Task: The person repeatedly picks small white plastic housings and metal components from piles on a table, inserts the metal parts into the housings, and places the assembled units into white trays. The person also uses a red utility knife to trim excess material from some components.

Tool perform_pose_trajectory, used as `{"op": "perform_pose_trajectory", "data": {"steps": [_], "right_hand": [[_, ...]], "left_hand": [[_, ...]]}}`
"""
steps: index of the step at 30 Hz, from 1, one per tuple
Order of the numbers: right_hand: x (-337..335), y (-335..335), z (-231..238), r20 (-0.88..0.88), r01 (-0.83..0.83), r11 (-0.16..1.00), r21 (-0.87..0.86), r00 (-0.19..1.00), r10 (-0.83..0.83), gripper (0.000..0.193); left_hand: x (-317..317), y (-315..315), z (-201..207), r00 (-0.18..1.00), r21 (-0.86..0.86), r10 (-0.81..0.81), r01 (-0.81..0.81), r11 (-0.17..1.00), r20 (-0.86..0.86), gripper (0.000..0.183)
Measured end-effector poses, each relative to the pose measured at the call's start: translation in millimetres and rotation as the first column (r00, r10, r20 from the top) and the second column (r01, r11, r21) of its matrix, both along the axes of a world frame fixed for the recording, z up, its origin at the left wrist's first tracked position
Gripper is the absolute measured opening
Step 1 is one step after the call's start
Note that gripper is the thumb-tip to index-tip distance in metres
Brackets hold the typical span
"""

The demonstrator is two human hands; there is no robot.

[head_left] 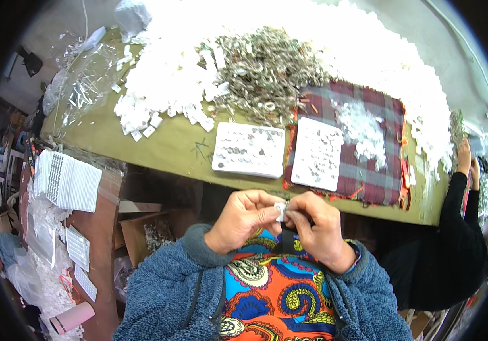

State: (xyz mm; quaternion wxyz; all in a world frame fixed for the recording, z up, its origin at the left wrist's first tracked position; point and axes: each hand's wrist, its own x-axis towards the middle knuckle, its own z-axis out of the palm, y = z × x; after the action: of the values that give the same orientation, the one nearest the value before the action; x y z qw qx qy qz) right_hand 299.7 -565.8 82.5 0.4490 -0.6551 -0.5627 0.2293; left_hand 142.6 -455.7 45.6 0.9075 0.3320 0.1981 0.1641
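A green table (164,152) curves across the workroom under a bright glare, its front edge facing the seated person. The piece (279,211), small and white, is held up in front of the chest, just short of that edge and clear of the table. Its long axis runs roughly from the body toward the table, leaning a little; which end is its front cannot be told, nor how far it tips up or down. The left hand (241,219) has it in a narrow pinch between thumb and forefinger. The right hand (319,227) meets it from the other side, thumb and forefinger drawn close at the piece's right edge; whether anything smaller sits between them is hidden. The step in hand seems to be fine fitting or handling of this one piece, and the next move would call for a steady left grip and small, precise pressure from the right fingertips. Beyond the hands lie two white trays, the left tray (246,172) and the right tray (315,183), both dotted with small parts. The right tray rests partly on a plaid cloth (377,184), which also bears a clear heap (363,133). Farther back are a metallic tangle (261,71) and a white heap (167,85); at far right, a co-worker's dark sleeve (453,204) reaches toward the table.
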Motion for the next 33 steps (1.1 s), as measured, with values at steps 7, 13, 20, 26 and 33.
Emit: {"op": "perform_pose_trajectory", "data": {"steps": [7, 13, 20, 26, 33], "right_hand": [[1, 37, 18, -0.223, -0.231, 0.967, -0.109, 0.953, 0.203, 0.008], [17, 154, 39, 0.243, -0.327, 0.938, -0.114, 0.906, 0.346, 0.012], [-21, 250, -1, 0.623, -0.352, 0.897, -0.268, 0.646, 0.440, 0.014], [-30, 250, 4, 0.682, -0.334, 0.908, -0.252, 0.605, 0.411, 0.009], [-49, 197, 22, 0.433, -0.535, 0.842, -0.076, 0.743, 0.511, 0.010]], "left_hand": [[-21, 20, -7, 0.999, -0.044, 0.007, -0.008, 0.999, -0.040, 0.024], [-50, 50, 1, 0.928, -0.138, 0.217, -0.183, 0.974, 0.302, 0.030], [-82, 76, -6, 0.846, -0.103, 0.459, -0.448, 0.888, 0.273, 0.033], [-76, 89, -6, 0.771, -0.020, 0.633, -0.634, 0.773, 0.065, 0.021], [-63, 95, -10, 0.814, 0.012, 0.581, -0.581, 0.814, 0.001, 0.018]]}}
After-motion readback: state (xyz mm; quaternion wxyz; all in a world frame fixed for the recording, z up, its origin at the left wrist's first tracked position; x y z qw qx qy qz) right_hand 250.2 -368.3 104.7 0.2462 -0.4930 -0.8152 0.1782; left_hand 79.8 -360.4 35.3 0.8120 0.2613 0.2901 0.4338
